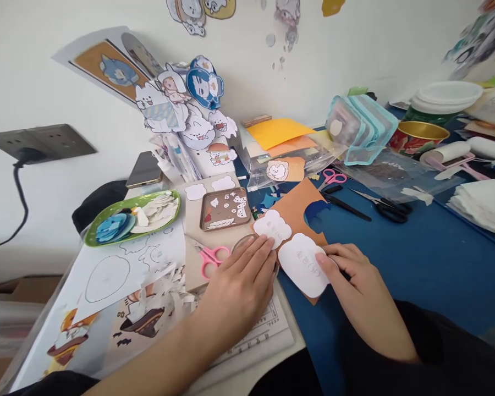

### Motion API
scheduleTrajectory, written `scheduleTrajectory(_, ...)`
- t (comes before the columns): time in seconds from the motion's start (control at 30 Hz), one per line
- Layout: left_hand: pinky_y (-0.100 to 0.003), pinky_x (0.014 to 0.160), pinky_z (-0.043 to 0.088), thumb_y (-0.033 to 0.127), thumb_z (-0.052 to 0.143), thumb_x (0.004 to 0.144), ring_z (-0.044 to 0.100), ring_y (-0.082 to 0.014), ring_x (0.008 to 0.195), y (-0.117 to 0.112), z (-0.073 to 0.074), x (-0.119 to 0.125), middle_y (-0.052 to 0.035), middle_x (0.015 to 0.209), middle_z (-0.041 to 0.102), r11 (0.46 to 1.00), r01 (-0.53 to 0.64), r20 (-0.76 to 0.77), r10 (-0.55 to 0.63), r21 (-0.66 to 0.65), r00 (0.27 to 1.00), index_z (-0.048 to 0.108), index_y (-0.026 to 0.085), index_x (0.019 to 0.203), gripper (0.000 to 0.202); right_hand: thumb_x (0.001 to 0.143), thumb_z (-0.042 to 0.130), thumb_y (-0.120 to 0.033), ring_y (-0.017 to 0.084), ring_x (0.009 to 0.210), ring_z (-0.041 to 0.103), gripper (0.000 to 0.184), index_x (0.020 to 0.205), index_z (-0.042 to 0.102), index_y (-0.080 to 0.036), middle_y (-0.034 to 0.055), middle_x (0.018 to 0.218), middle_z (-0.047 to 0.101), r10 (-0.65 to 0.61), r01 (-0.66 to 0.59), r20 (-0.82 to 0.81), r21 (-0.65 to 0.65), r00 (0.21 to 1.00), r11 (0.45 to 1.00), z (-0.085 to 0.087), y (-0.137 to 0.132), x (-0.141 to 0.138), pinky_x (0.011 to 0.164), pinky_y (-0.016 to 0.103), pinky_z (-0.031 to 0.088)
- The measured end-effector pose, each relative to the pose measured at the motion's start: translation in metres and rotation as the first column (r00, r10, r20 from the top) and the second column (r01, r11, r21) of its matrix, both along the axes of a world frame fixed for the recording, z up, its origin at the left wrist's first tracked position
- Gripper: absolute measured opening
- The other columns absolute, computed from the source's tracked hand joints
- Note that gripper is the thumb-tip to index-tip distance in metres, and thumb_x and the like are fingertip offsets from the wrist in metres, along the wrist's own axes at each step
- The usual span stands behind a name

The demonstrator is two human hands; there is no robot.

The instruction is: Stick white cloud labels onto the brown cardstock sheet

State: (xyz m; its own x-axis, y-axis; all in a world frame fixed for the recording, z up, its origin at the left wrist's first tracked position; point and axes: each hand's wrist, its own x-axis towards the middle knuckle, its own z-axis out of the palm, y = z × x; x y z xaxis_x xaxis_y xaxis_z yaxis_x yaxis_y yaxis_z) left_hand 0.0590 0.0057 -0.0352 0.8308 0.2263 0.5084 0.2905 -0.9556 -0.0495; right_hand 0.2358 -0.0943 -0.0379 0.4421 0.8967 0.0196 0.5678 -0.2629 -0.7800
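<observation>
My left hand (pixel 242 283) lies flat with its fingers stretched out, the tips pressing on a small white bear-head paper cutout (pixel 271 224). Between the thumb and fingers of my right hand (pixel 361 291) is the right edge of a larger white paper cutout (pixel 299 258), which has pencilled writing on it. Both cutouts rest over a sheet of brown-orange paper (pixel 303 206) with a rounded bite cut from its right side. Something dark shows under my right fingers; I cannot make out what it is. Small pink scissors (pixel 209 258) lie beyond my left fingertips.
A green tray (pixel 91 237) of paper scraps and a small brown tray (pixel 224 226) of tiny cutouts stand at left. Black-handled scissors (pixel 390 208), another pink pair (pixel 334 177) and a black pen-like tool (pixel 348 206) lie at right on the blue table surface (pixel 421 253).
</observation>
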Motion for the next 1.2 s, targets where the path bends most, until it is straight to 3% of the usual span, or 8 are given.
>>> scheduleTrajectory(0.67, -0.050, 0.103, 0.048, 0.008, 0.056, 0.085, 0.055, -0.0334, 0.121, -0.0013, -0.0003, -0.0069, -0.0205, 0.123, 0.064, 0.998, 0.025, -0.079, -0.030, -0.061, 0.996, 0.067, 0.003, 0.108, 0.026, 0.094, 0.043, -0.041, 0.020, 0.083, 0.050, 0.037, 0.065, 0.056, -0.021, 0.0012, 0.089, 0.058, 0.020, -0.011, 0.188, -0.047, 0.982, 0.999, -0.0066, 0.0007, 0.0040, 0.072, 0.039, 0.036)
scheduleTrajectory(1.2, -0.052, 0.093, 0.052, 0.007, 0.051, 0.085, 0.054, -0.0368, 0.120, -0.0060, 0.0056, -0.0081, -0.0240, 0.121, 0.063, 0.990, 0.119, -0.114, -0.127, -0.075, 0.985, 0.068, 0.008, 0.110, 0.030, 0.095, 0.044, -0.036, 0.019, 0.080, 0.051, 0.034, 0.068, 0.056, -0.019, 0.0034, 0.086, 0.058, 0.023, -0.019, 0.283, -0.016, 0.959, 1.000, -0.0074, 0.0001, 0.0034, 0.070, 0.037, 0.037)
